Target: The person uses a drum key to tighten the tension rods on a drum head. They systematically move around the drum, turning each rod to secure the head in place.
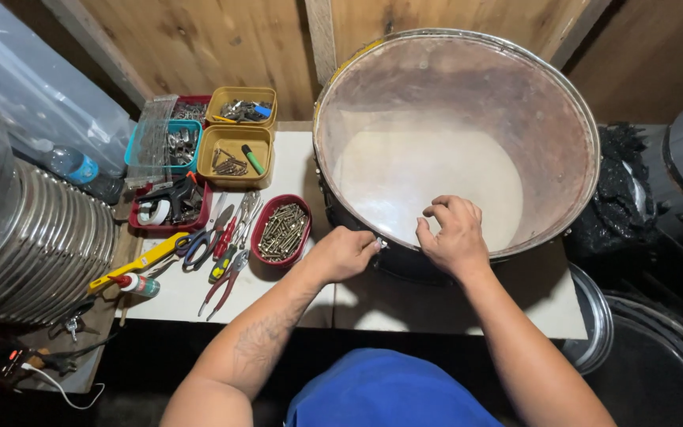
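Stacked metal hoops (37,245) fill the far left, wrapped partly in clear plastic, with a water bottle (73,166) tucked behind them. Next along the white counter (436,308) come small trays: a teal one (174,144) and two yellow ones (237,154) of hardware kept sorted by kind, then a red tray (169,207) with a tape roll. Scissors, pliers and screwdrivers (219,245) lie loose beside a red oval dish of screws (281,231), all close to the hands, seemingly for easy reach.

A large drum (452,142) lies on the counter against the wooden wall, its clear head facing up and its metal rim toward the person. The left hand (341,255) is at the near rim, fingers closed in a pinch on a small metal fitting at the hoop's edge. The right hand (454,233) rests on the head just inside the rim, fingers curled and loosely spread, gripping nothing, apparently steadying the drum. More drum shells (673,182) stand at the far right.
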